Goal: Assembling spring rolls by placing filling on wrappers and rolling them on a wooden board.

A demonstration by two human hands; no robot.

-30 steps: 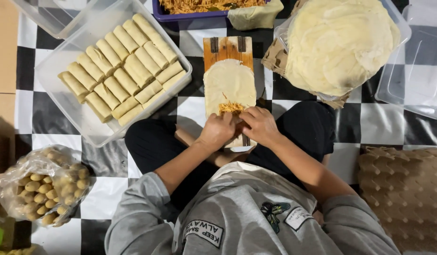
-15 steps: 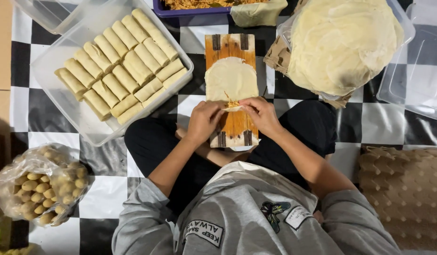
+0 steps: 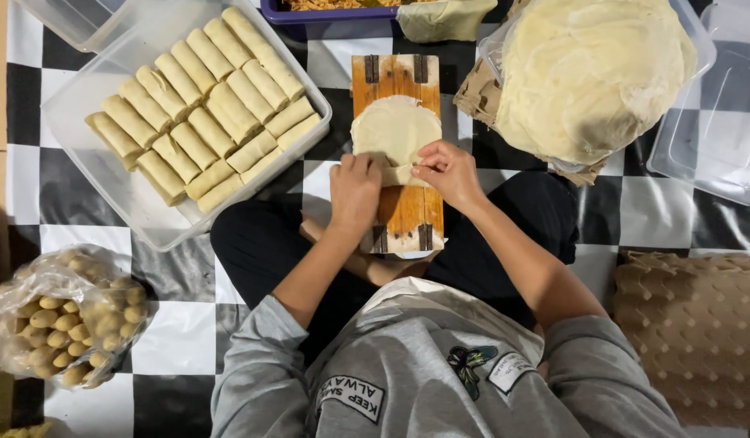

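A wooden board (image 3: 403,207) lies across my lap with a round pale wrapper (image 3: 395,128) on it. The wrapper's near edge is folded into a roll (image 3: 398,173) and the filling is hidden inside. My left hand (image 3: 355,191) presses on the left end of the roll. My right hand (image 3: 446,170) pinches its right end with the fingertips. Both hands sit side by side on the board.
A clear tub (image 3: 83,113) at the left holds several finished rolls (image 3: 209,113). A stack of round wrappers (image 3: 594,73) sits at the upper right, with empty clear tubs (image 3: 707,138) beside it. A purple tray of filling (image 3: 326,6) is at the top. A bag of small eggs (image 3: 67,324) lies at lower left, an egg carton (image 3: 691,324) at lower right.
The wrapper's near edge has been rolled away from me over the filling, which no longer shows. Both hands have moved up the board, leaving more bare wood near me.
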